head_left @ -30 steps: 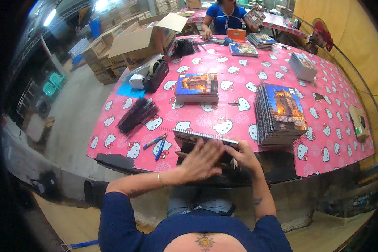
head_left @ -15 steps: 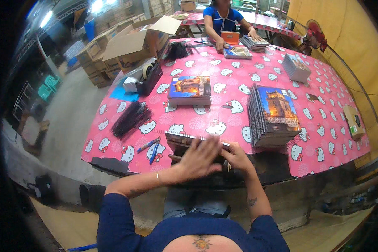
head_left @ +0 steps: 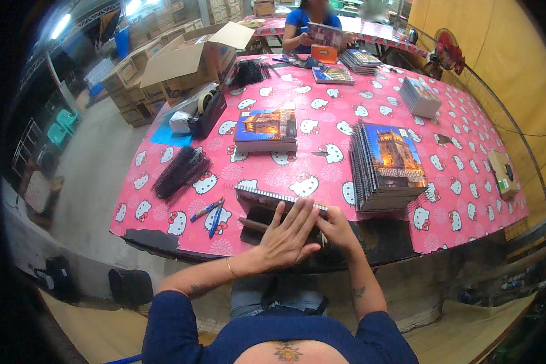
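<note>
At the table's near edge, a notebook with a row of binding loops or holes along its upper edge is tilted up by a dark block with a wooden strip. My left hand lies flat against it, fingers stretched out. My right hand grips the notebook's right end between thumb and fingers; part of that grip is hidden. Right of my hands rises a tall stack of wire-bound notebooks with a lit tower on the cover. Beyond my hands sits a lower stack of similar printed books.
Black binding wires and blue pens lie at left, near a tape dispenser and an open carton. Across the pink table, a person in blue holds an open book. A small yellowish box sits far right.
My left hand has slowed and rests flat on the notebook, no longer blurred. Across the table, the person has lifted a book open. The whole view has shifted slightly.
</note>
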The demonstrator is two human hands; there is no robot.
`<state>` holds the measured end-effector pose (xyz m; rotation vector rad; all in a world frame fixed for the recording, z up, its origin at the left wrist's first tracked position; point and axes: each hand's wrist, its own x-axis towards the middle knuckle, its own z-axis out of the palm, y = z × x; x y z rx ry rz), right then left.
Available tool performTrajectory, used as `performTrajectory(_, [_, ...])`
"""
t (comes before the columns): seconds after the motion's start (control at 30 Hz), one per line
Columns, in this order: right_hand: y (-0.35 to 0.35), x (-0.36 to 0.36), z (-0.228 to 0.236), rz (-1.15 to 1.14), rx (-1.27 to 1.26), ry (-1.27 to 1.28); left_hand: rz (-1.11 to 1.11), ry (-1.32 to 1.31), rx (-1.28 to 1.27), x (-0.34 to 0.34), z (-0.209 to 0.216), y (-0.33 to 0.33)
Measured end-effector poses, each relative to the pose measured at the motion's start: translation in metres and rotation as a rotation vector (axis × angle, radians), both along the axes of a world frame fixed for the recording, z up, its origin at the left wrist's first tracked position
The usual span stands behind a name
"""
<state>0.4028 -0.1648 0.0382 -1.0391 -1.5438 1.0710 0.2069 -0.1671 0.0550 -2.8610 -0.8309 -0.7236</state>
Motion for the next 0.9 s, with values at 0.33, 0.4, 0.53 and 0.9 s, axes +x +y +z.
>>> performTrajectory(0.33, [-0.085,-0.07,0.019,-0.263,0.523,-0.487,-0.142,-0.962,-1.441,-0.048,-0.019,-0.001])
performTrajectory(0.4, [-0.064,-0.081,0.0,-0.371,0.803,-0.68,0.079,-0.901,-1.034,-0.074,-0.022,0.026])
performTrajectory(0.53, [-0.031,-0.112,0.01,-0.466,0.752,-0.923,0.731,-0.132,-0.211,-0.153,-0.053,0.039])
performTrajectory(0.9, [0.041,-0.117,0.063,-0.364,0.657,-0.83,0.387,-1.146,-1.337,-0.127,0.021,-0.003])
